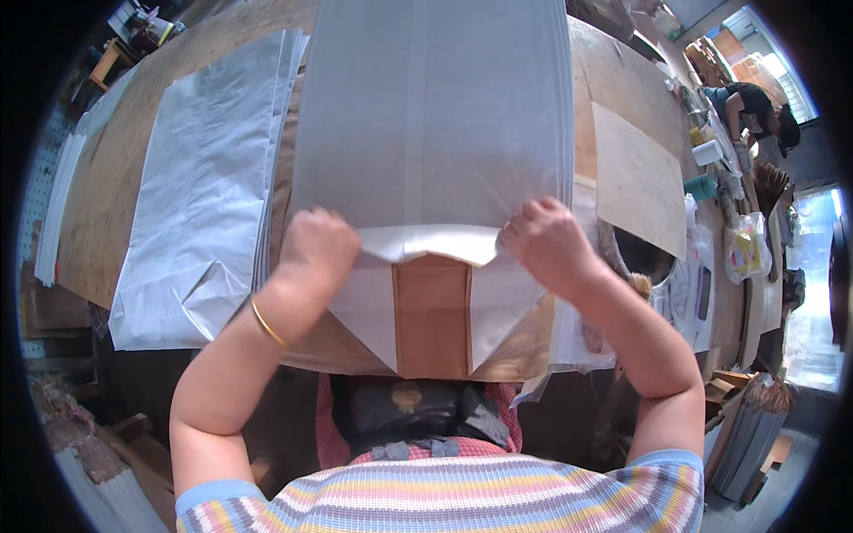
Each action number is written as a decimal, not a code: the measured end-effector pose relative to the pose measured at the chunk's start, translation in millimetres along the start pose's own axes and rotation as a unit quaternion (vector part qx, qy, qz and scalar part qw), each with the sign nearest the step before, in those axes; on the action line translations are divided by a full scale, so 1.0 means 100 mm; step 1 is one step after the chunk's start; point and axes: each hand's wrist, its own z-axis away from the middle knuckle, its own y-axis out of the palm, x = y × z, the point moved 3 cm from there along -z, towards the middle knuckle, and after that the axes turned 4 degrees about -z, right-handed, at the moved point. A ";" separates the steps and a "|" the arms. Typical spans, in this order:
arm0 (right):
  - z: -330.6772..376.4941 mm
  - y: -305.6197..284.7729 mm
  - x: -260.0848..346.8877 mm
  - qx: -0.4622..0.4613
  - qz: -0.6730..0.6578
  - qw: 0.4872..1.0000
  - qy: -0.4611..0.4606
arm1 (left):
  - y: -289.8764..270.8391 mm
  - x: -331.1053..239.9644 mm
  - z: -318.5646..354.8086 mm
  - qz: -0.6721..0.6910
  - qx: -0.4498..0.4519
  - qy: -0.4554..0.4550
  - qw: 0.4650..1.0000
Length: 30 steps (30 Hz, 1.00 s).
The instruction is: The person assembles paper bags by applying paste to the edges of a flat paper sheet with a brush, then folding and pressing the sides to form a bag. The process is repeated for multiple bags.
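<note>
I have the large grey-white sack (435,115) straight ahead, lying flat on the bench (107,235), its near end at the bench's front edge and the rest running away from me past the top of my view. Its skin looks smooth and papery, with a soft sheen. A slightly paler band runs lengthwise down the middle, and along the right side I can make out several thin edges, so it lies on top of a stack.

The near end is folded into shape. A bright white strip (426,242) crosses it from hand to hand, its lower edge uneven and peaked toward the centre. Below that sits an upright brown panel (433,315), plain and matte, with a darker crease near its right side. White flaps flank it, their outer edges slanting inward to points by the panel's foot.

The left hand (320,244) is at the strip's left end and the right hand (551,235) at its right end. Fingers on both are curled in narrow, knuckles up; the tips are hidden or blurred, so I can't tell whether paper is pinched between them. A gold bracelet (267,322) circles the left wrist.

To the left lies a pile of white sacks (204,169), wrinkled near the closer end; to the right, a tan board (635,178).
</note>
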 end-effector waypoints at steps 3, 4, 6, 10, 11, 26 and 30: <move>0.08 0.13 0.38 -0.138 -0.006 0.988 0.066 | -0.05 -0.21 0.21 0.141 -0.101 0.026 0.984; 0.03 0.12 0.53 -0.151 -0.115 0.982 0.024 | -0.01 -0.33 0.22 0.207 -0.059 0.068 0.974; -0.08 0.11 0.78 -0.176 -0.235 0.956 -0.018 | -0.08 -0.64 0.22 0.330 -0.085 0.113 0.933; 0.00 0.29 0.74 -0.164 -0.300 0.934 0.105 | 0.21 -0.53 0.36 0.353 -0.062 0.034 0.933; 0.13 0.31 0.62 -0.141 -0.312 0.925 0.167 | 0.32 -0.36 0.46 0.337 -0.059 0.003 0.940; -0.02 0.45 0.01 -0.369 -0.579 0.711 0.153 | -0.14 -0.03 0.09 0.486 -0.268 -0.086 0.827; -0.01 0.45 0.03 -0.400 -0.526 0.737 0.143 | -0.27 -0.21 -0.13 0.437 -0.353 -0.148 0.814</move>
